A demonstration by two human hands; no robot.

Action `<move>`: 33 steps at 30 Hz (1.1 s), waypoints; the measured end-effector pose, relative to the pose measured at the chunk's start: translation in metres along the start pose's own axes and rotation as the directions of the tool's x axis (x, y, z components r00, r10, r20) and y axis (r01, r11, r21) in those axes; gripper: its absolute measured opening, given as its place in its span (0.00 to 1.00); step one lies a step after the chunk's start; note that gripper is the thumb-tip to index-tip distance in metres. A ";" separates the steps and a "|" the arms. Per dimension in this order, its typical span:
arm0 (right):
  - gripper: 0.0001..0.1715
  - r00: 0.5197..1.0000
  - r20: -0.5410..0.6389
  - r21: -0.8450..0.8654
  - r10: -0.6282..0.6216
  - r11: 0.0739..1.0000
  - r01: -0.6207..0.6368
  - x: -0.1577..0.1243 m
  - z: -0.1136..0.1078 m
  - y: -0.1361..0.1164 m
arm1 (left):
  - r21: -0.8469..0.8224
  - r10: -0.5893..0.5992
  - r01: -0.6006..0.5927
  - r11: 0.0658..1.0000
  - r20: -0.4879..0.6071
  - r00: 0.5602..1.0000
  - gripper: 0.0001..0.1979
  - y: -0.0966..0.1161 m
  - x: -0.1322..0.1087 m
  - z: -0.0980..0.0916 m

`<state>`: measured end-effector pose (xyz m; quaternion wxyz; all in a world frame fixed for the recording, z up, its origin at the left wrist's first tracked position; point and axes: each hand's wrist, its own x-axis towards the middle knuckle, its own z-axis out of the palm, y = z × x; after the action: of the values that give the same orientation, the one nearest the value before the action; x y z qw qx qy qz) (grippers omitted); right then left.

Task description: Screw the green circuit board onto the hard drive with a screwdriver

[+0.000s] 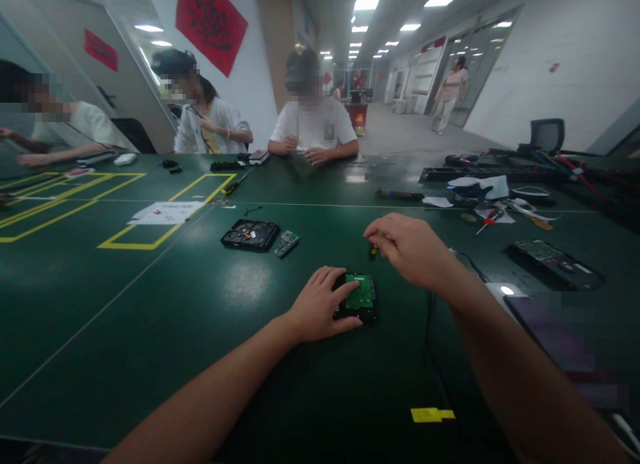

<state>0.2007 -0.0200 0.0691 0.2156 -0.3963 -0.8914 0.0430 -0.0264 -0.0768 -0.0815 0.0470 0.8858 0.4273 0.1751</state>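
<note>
A hard drive [368,311] with a green circuit board [364,292] facing up lies on the green table in front of me. My left hand [323,307] spans its left side, thumb along the near edge, one finger on the board, gripping the drive against the table. Beyond the drive's far right corner, my right hand [407,247] is raised and closed in a pinch around a short yellow-and-black screwdriver [373,250]. The hand hides part of this tool, and its tip is hard to make out. The screwdriver is apart from the drive.
Further off lie an opened drive casing [250,235], a loose circuit board [287,243] and another screwdriver [233,183]. To the right are another hard drive [555,264], a red-handled screwdriver [493,217] and cables. Several people sit across the table [175,304].
</note>
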 end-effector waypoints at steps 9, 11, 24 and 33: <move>0.10 0.999 -0.009 -0.002 0.052 0.999 -0.052 -0.001 -0.007 0.001 | -0.028 -0.002 0.001 1.000 -0.011 1.000 0.41 0.000 0.001 -0.002; 0.10 0.999 -0.002 0.000 0.034 0.999 -0.034 0.000 -0.007 0.001 | -0.021 -0.001 0.001 1.000 -0.008 1.000 0.41 0.000 0.001 -0.001; 0.07 0.997 -0.044 0.002 0.064 0.998 -0.064 -0.002 -0.004 0.002 | -0.026 0.008 -0.009 1.000 -0.017 1.000 0.41 0.001 0.001 -0.003; 0.11 0.999 -0.033 -0.008 0.037 0.999 -0.037 0.001 -0.004 0.006 | -0.013 0.006 -0.007 1.000 -0.010 1.000 0.41 -0.002 0.001 0.001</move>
<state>0.2062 -0.0156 0.0719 0.2279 -0.4142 -0.8804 0.0367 -0.0270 -0.0746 -0.0824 0.0499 0.8860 0.4235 0.1822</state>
